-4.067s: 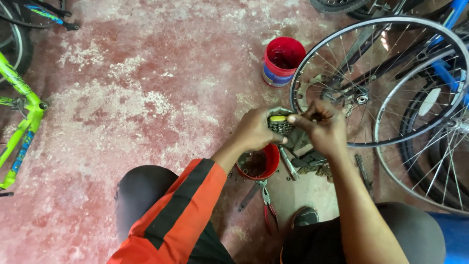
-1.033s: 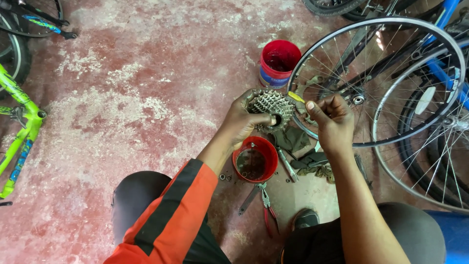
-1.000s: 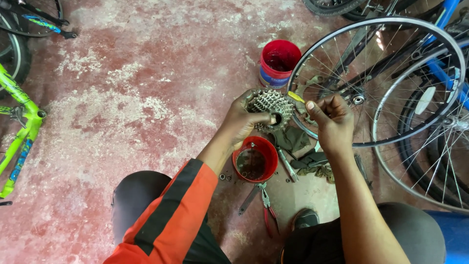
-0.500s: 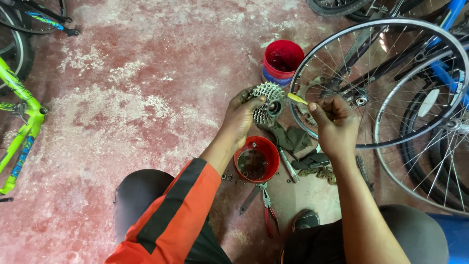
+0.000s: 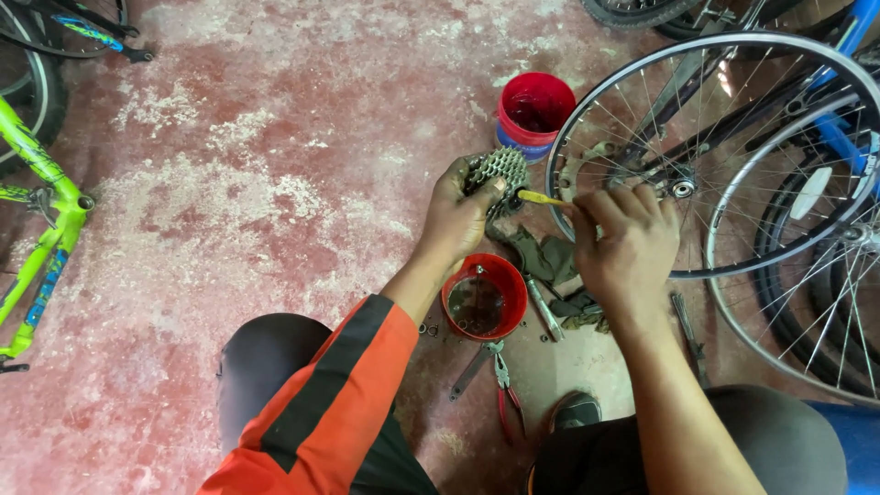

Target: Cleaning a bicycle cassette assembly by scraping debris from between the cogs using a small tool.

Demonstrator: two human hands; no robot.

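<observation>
My left hand (image 5: pixel 458 215) grips a grey toothed bicycle sprocket cluster (image 5: pixel 496 170) and holds it up above the floor. My right hand (image 5: pixel 623 243) pinches a thin yellow-handled tool (image 5: pixel 539 198) whose tip points into the side of the sprocket cluster. Directly below both hands sits a small red bowl (image 5: pixel 484 295) with dark liquid in it. My left arm wears an orange sleeve with a black stripe.
A red bucket (image 5: pixel 533 112) stands on the worn red concrete floor beyond the sprockets. Spoked bicycle wheels (image 5: pixel 733 156) lean at the right. A dark rag (image 5: pixel 550 261), red-handled pliers (image 5: pixel 506 390) and other tools lie near the bowl. A green bike frame (image 5: pixel 41 243) is at the left.
My left hand has turned the sprocket cluster and shifted it slightly up and right. The right hand stays close with the yellow tool at the sprockets.
</observation>
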